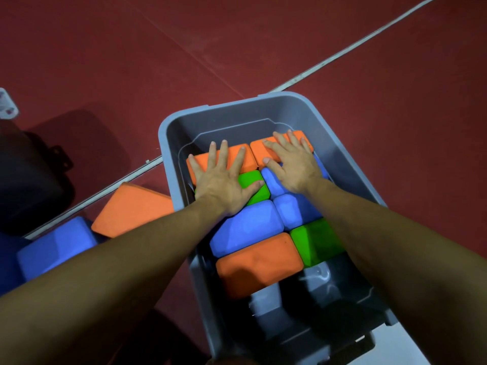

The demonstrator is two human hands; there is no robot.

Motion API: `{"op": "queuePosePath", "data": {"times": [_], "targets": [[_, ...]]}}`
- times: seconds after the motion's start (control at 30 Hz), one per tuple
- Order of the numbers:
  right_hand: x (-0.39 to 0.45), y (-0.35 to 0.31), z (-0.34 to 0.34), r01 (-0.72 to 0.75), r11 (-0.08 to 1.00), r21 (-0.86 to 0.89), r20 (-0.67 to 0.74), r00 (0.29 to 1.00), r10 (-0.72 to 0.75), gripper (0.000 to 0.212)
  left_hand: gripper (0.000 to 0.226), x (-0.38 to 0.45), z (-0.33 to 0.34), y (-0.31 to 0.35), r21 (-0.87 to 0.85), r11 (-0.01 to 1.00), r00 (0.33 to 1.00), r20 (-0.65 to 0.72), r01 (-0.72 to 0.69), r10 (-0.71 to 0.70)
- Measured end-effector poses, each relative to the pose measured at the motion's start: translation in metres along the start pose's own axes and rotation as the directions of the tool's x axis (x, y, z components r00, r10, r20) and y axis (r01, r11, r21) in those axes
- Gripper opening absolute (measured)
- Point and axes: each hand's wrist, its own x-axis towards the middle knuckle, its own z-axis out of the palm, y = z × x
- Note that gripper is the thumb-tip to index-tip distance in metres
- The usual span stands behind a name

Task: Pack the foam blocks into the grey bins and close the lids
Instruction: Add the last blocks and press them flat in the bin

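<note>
My flat, open left hand [224,185] and right hand [292,164] press orange foam blocks [246,159] into the grey bin [237,106]; uneven pressure could pop them up.

A lidless grey bin [342,164] sits on the floor, packed with orange, green and blue foam blocks [247,227] lying flat, edge to edge. Two loose blocks, orange [131,209] and blue [55,246], lie outside at nine o'clock of it.
</note>
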Motion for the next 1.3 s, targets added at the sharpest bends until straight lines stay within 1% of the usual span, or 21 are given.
{"op": "queuePosePath", "data": {"times": [0.1, 0.23, 0.4, 0.6, 0.77, 0.83, 0.9, 0.97, 1.03, 1.13, 1.3], "targets": [[-0.001, 0.002, 0.0, 0.011, 0.999, 0.035, -0.019, 1.0, -0.01, 0.066, 0.089, 0.0, 0.002, 0.0, -0.004, 1.0, 1.0, -0.028, 0.008, -0.008], [-0.001, 0.003, -0.001, 0.009, 0.996, 0.086, -0.05, 0.999, -0.005, 0.055, 0.088, -0.001, 0.0, 0.0, 0.011, 1.0, 0.999, -0.042, 0.023, -0.023], [-0.001, 0.003, 0.0, 0.009, 0.994, 0.112, -0.119, 0.993, 0.004, 0.054, 0.088, 0.0, -0.002, 0.002, 0.03, 0.999, 0.999, -0.024, 0.034, -0.033], [0.002, 0.003, 0.001, 0.002, 0.995, 0.095, -0.116, 0.993, 0.009, 0.053, 0.083, -0.002, -0.002, 0.001, 0.028, 0.999, 0.999, -0.027, 0.023, -0.022], [0.001, 0.002, -0.001, 0.015, 0.997, 0.074, -0.081, 0.997, -0.009, 0.056, 0.092, -0.001, -0.005, 0.001, 0.044, 0.999, 1.0, 0.017, 0.001, -0.002], [0.005, -0.002, -0.008, -0.014, 1.0, -0.01, -0.017, 1.0, 0.014, 0.057, 0.1, -0.01, -0.008, 0.007, 0.02, 1.0, 1.0, 0.001, -0.01, 0.01], [0.003, -0.006, -0.013, -0.028, 0.997, -0.077, 0.019, 0.999, 0.029, 0.059, 0.109, -0.023, -0.008, 0.016, -0.039, 0.999, 1.0, 0.019, -0.02, 0.02], [-0.006, -0.01, -0.012, -0.028, 0.998, -0.062, 0.019, 0.999, 0.029, 0.064, 0.119, -0.032, -0.003, 0.021, -0.056, 0.998, 0.998, 0.055, -0.009, 0.012], [-0.016, -0.011, -0.006, -0.02, 0.998, -0.052, 0.025, 0.999, 0.021, 0.067, 0.126, -0.034, 0.002, 0.019, -0.011, 1.0, 0.999, 0.052, -0.014, 0.015], [-0.018, -0.012, 0.0, -0.041, 0.996, -0.082, -0.005, 0.999, 0.041, 0.063, 0.127, -0.032, 0.007, 0.017, 0.025, 0.999, 0.999, 0.039, -0.035, 0.034], [-0.021, -0.019, -0.005, -0.074, 0.992, -0.1, 0.002, 0.997, 0.075, 0.064, 0.125, -0.033, 0.001, 0.018, 0.036, 0.999, 0.995, 0.095, -0.02, 0.017]]}}
